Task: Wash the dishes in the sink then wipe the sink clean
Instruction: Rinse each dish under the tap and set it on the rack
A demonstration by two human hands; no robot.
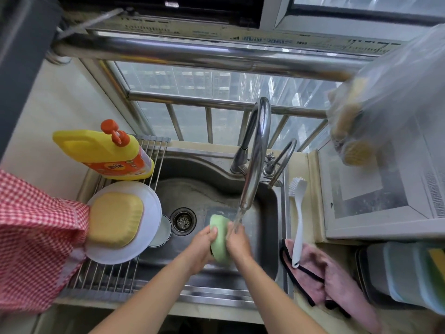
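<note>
Left hand (204, 239) fingers (213, 231) curled round the near edge of a green dish (220, 237), held on edge over the sink (216, 169) basin. Right hand (237, 239) cups the dish's other side; its fingers lie behind the dish, so how far they curl is hard to tell. Lower part of the dish is hidden between the two hands.

Water stream (238, 216) falls from the tall faucet (257, 141) onto the dish's top edge and the right hand. A second, smaller tap (281, 160) stands just right of the faucet.

One drain strainer (183, 221) left of the hands. One small pale dish (161, 231) lies in the basin, partly covered by the white plate (149, 203).

Left: wire rack (113, 278) across the sink edge carries the white plate, with one yellow dish (115, 219) on it, and one yellow detergent bottle (108, 153) with an orange pump lying behind. Red checked cloth (31, 237) at far left, cut off by the frame.

Right, on the table: one white brush (298, 218), its handle end on a pink cloth (322, 268). Stacked containers (404, 273) at the edge, blurred. A plastic bag (385, 97) hangs top right, contents indistinct
</note>
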